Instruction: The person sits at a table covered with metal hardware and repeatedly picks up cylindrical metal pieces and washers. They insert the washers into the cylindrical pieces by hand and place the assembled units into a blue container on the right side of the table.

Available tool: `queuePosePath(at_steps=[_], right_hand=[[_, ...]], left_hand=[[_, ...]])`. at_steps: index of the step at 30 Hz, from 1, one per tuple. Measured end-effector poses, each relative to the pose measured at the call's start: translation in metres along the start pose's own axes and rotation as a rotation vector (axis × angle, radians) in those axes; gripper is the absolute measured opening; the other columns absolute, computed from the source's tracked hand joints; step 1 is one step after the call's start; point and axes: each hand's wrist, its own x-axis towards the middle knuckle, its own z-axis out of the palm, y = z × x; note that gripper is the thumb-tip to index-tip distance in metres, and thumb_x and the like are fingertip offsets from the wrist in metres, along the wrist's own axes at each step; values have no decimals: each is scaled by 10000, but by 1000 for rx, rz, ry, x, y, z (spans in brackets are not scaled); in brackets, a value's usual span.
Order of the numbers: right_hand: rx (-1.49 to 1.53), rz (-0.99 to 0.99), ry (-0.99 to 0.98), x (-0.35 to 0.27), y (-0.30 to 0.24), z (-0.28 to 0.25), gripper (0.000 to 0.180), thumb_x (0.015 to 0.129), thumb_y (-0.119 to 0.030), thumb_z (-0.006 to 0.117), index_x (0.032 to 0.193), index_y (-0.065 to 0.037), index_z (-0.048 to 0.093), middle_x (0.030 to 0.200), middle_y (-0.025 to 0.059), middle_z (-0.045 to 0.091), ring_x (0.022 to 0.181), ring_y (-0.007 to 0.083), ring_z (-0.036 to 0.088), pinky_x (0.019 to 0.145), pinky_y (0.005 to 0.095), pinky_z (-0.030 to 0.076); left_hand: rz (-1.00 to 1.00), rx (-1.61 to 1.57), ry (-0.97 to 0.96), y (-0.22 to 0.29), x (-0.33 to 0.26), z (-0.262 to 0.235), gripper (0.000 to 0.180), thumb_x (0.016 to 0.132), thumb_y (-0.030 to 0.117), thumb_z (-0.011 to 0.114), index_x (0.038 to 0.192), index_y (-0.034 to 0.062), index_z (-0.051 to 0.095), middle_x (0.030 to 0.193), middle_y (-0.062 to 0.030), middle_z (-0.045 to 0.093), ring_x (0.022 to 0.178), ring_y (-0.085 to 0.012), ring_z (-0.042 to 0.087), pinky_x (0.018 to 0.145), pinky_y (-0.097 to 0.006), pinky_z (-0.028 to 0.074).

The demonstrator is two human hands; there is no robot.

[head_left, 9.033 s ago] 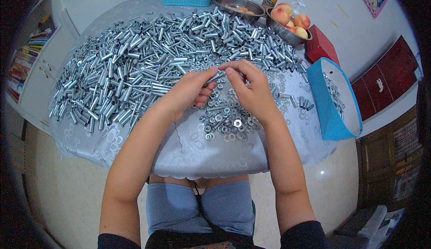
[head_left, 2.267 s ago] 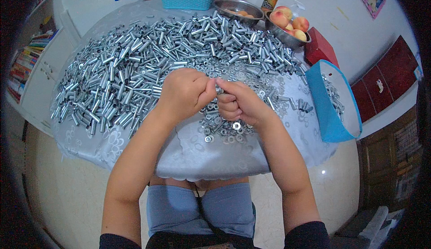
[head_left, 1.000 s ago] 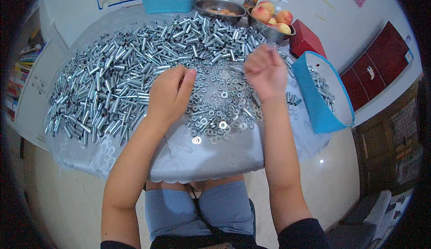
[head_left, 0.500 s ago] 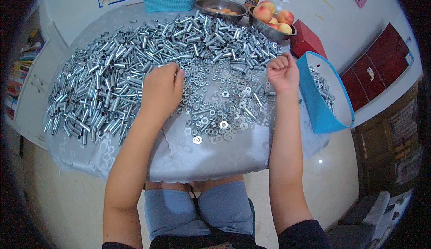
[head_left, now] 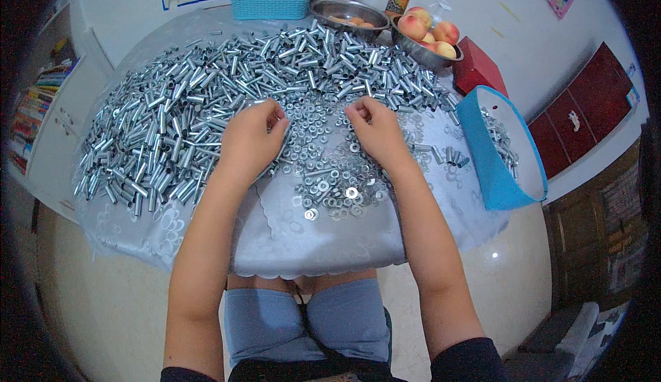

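Note:
Both my hands hover over a table spread with small metal parts. My left hand point(head_left: 253, 136) is at the inner edge of a big heap of short silver metal tubes point(head_left: 165, 117), fingers curled toward the thumb. Across a patch of flat metal washers point(head_left: 303, 130), my right hand point(head_left: 380, 132) is also closed, thumb and fingertips drawn together. Whatever either hand pinches is hidden or too small to make out. More washers lie below and between the hands, with a few tubes mixed in.
A blue open-topped fabric bin point(head_left: 485, 165) holding metal parts stands at the right edge. Behind the heap are a turquoise basket point(head_left: 268, 0), a steel bowl of eggs point(head_left: 351, 32), a bowl of peaches point(head_left: 420, 55), a can point(head_left: 397, 2) and a red box point(head_left: 478, 68).
My right hand has moved left from beside the blue bin to above the washers. The left hand stays near the tubes, its fingers now curled toward the thumb.

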Motion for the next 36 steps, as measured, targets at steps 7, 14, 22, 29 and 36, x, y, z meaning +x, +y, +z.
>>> queuePosePath(at_steps=[7,14,22,29,36], right_hand=[[-93,54,132,6,6,-12,237,792,-238,582,825,-4,598,726,159,619,665,282,606,623,351,463],[-202,212,299,17,30,-51,228,771,-212,602,803,14,614,742,165,626,694,284,614,641,345,467],[-384,262,84,12,51,-60,190,741,-184,590,870,-57,649,830,146,642,788,285,619,703,364,473],[-457,226,37,13,45,-41,220,744,-237,607,912,-103,654,863,149,638,807,299,610,718,377,473],[-545,224,75,14,40,-32,217,708,-264,635,855,-105,623,772,122,639,771,315,609,689,402,471]], left_hand=[[160,154,-120,3,-5,1,174,681,167,641,785,38,589,721,-102,609,687,-261,587,628,-367,457],[274,163,-143,2,-4,7,190,646,122,623,817,43,598,713,-108,610,723,-268,590,654,-373,461],[229,-154,1,13,-9,16,178,750,143,595,881,25,621,825,-113,612,742,-226,592,668,-308,461],[52,-356,-10,15,-5,18,203,807,173,540,905,14,619,742,-110,614,633,-181,572,602,-290,444],[23,-474,-61,14,-4,23,208,814,172,546,851,-26,600,682,-60,586,614,-104,518,575,-257,421]])
